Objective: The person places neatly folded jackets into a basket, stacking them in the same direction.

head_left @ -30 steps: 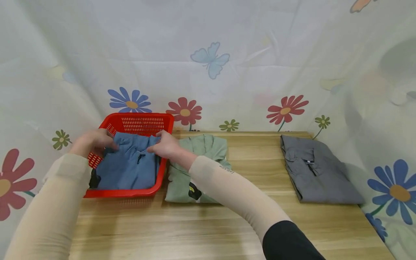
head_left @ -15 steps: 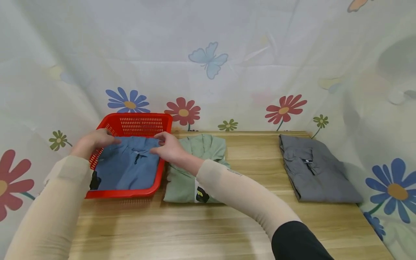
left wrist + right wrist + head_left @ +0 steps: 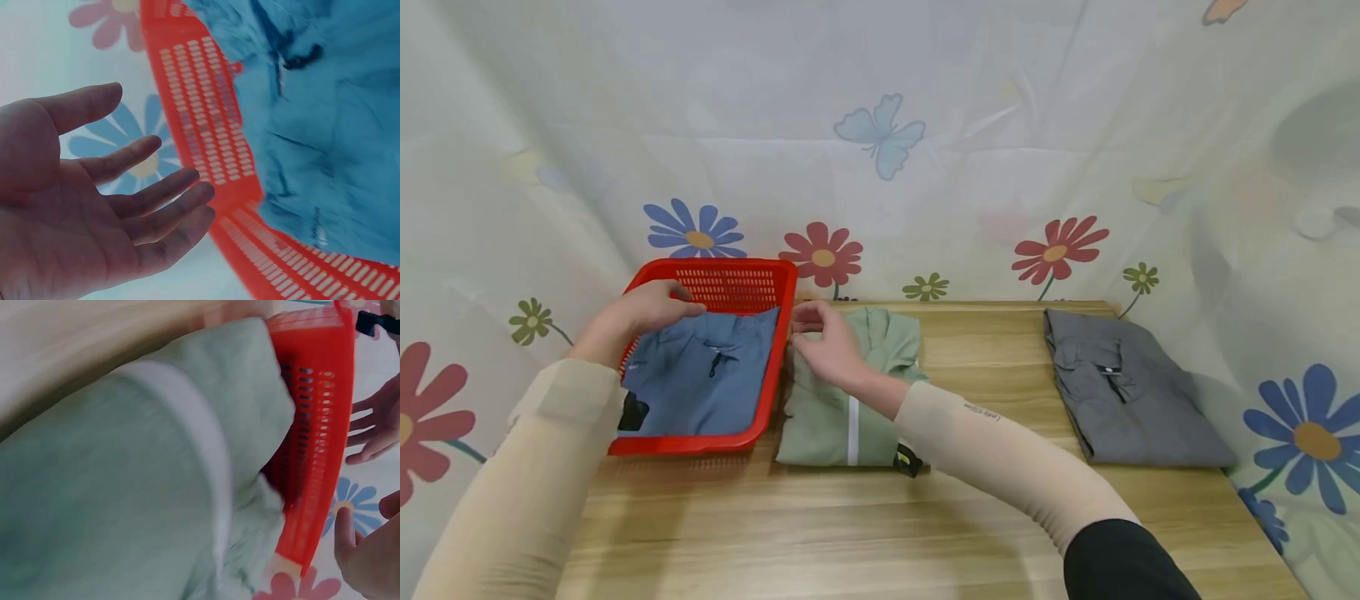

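A folded blue garment [image 3: 700, 392] with a small black zip pull lies inside a red plastic basket [image 3: 784, 350] at the left of the table. Over the basket's back left corner hovers my left hand [image 3: 651, 308], its fingers loosely spread. The left wrist view shows that hand's palm [image 3: 69, 219] holding nothing, apart from the blue cloth. Just outside the basket's right rim is my right hand [image 3: 831, 342], above a folded green jacket [image 3: 816, 429] with a white stripe. Its fingers are relaxed and hold nothing. Only part of the right hand [image 3: 375, 550] shows in the right wrist view.
The green jacket lies right beside the basket on a wooden table [image 3: 985, 375]. A folded grey garment [image 3: 1138, 408] lies at the table's right end. Behind and at the sides hangs a white flowered curtain [image 3: 962, 167].
My right hand has moved right, from the blue garment's corner out past the basket rim. My left hand has lifted and shifted slightly right. The garment's upper edge has settled lower in the basket.
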Tool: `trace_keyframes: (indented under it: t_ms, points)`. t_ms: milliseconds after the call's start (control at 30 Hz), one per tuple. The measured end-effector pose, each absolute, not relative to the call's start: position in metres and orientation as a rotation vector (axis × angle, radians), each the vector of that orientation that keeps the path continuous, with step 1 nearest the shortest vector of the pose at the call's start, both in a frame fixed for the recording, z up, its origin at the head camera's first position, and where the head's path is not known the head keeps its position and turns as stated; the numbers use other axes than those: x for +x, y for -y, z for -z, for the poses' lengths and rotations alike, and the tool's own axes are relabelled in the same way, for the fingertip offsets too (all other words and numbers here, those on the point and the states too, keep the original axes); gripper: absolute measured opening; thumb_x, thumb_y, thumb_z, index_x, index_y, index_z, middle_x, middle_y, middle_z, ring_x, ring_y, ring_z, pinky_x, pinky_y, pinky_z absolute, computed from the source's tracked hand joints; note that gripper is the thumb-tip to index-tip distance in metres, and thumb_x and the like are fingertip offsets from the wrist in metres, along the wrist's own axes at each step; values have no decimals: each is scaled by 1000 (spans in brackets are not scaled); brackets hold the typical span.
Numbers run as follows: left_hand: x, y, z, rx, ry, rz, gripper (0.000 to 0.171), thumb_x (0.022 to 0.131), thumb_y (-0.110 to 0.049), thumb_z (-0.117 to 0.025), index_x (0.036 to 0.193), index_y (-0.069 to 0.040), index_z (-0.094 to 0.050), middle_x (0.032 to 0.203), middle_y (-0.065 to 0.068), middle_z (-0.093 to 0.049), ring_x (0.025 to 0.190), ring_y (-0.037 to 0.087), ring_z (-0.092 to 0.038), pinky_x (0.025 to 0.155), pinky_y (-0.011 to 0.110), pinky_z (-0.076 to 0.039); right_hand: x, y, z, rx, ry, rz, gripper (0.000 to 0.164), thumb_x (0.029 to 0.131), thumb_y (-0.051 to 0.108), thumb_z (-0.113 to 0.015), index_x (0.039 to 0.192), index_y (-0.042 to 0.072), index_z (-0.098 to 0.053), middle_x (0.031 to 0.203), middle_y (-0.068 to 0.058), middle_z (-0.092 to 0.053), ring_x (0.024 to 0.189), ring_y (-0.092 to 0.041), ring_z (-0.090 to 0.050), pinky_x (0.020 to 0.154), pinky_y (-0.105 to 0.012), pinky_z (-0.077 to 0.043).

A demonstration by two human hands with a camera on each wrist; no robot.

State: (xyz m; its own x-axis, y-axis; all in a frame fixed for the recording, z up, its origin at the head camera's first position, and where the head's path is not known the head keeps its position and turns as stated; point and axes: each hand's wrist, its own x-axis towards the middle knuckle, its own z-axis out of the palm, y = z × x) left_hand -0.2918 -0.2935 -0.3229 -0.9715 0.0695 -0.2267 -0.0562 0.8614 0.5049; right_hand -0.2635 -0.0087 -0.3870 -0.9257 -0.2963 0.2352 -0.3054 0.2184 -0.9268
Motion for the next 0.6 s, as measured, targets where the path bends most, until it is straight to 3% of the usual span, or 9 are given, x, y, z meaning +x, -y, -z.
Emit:
trace_keyframes:
  t_ms: [300, 600]
  points:
    - [-285, 263, 310, 139, -2856, -717, 58, 99, -30, -66, 135, 11, -48, 131, 32, -53, 116, 49, -49, 92, 62, -52, -269, -23, 400, 682, 2553, -1763, 41, 98, 1, -61, 137, -5, -53, 130, -21, -62, 117, -32, -61, 101, -38, -50]
    - [-284, 236, 305, 208, -2831, -754, 57, 98, -30, -68, 138, 7, -49, 134, 29, -54, 119, 48, -49, 91, 62, -52, -271, -48, 410, 985, 2843, -1090, 53, 97, 10, -64, 143, -10, -46, 138, -24, -56, 127, -35, -55, 107, -45, -44]
